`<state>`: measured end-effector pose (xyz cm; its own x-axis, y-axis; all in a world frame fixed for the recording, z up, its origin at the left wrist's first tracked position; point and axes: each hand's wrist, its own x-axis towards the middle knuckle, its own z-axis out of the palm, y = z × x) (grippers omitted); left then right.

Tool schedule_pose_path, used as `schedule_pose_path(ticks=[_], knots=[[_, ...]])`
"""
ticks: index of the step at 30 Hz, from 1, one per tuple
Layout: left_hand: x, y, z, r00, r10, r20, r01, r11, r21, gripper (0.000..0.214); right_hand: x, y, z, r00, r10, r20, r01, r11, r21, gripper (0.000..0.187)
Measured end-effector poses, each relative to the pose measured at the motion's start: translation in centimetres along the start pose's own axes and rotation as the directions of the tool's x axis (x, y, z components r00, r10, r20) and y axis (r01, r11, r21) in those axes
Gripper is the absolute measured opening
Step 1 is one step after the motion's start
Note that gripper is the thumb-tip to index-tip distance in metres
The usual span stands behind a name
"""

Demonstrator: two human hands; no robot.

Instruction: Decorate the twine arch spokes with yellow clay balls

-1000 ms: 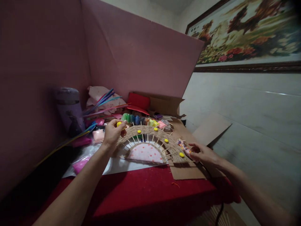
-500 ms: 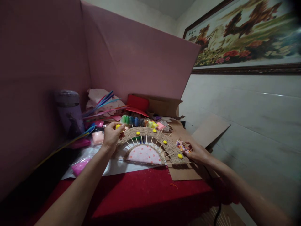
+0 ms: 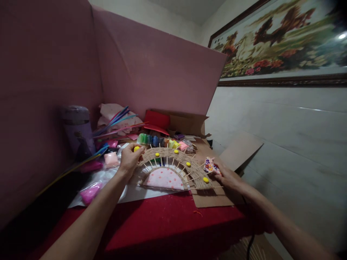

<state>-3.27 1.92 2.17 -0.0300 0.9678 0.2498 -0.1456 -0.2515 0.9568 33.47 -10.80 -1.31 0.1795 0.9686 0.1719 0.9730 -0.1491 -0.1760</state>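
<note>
Two bare hands out over the table, one at each end of a twine-woven half-ring. Half-ring sits mid-table, flat edge toward the person, thin sticks poking out around its curve and running inward to a half-disc in white fabric with pinkish dots. Four yellow discs spaced along the twine.

Left hand: at the half-ring's left end, fingers curled, thumb toward the weave. Another yellow disc shows right at its fingertips; from here can't tell if it's pinched or if the hand grips the twine.

Right hand: thumb and fingers pinching the near edge of a white piece speckled purple and orange, just beyond the half-ring's right end. Whether that piece touches the sticks, can't tell.

Underneath: white sheet left, brown cardboard right, both on a red cloth. Orange thread on the cloth near the front.

Behind the half-ring: green and blue clay packets, then yellow and pink ones. Magenta packet near the left forearm, peach packet just beside the left hand. Farther back left: purple tumbler, pipe cleaners against crumpled pale fabric.
</note>
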Motion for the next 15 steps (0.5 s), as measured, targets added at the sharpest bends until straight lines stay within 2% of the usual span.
schedule_pose_path(ticks=[3,5,7,12,14,15], knots=[[-0.1,0.1,0.0,1.0,-0.013,0.003,0.013,1.0,0.001,0.034,-0.2,0.9,-0.5,0.972,0.186,-0.141,-0.193,0.981,-0.035,0.049],[-0.3,0.2,0.1,1.0,-0.019,-0.01,0.019,1.0,0.007,0.032,-0.5,1.5,-1.0,0.921,0.29,-0.26,-0.308,0.951,-0.029,0.048],[-0.3,0.3,0.1,0.999,-0.018,-0.031,0.018,1.0,0.02,0.029,-1.1,1.8,-1.6,0.86,0.354,-0.368,-0.374,0.927,0.018,0.049],[-0.1,0.6,0.3,0.995,-0.002,-0.101,0.006,0.999,0.043,0.019,-3.1,0.5,-3.9,0.704,0.449,-0.551,-0.404,0.89,0.209,0.055],[-0.1,1.3,0.1,0.993,-0.005,-0.117,0.006,1.0,0.01,0.016,-4.0,-1.2,-5.0,0.687,0.452,-0.569,-0.313,0.891,0.33,0.055],[-0.2,1.9,-0.2,0.993,-0.007,-0.12,0.005,1.0,-0.011,0.018,-4.4,-2.2,-5.5,0.7,0.456,-0.55,-0.251,0.878,0.408,0.053]])
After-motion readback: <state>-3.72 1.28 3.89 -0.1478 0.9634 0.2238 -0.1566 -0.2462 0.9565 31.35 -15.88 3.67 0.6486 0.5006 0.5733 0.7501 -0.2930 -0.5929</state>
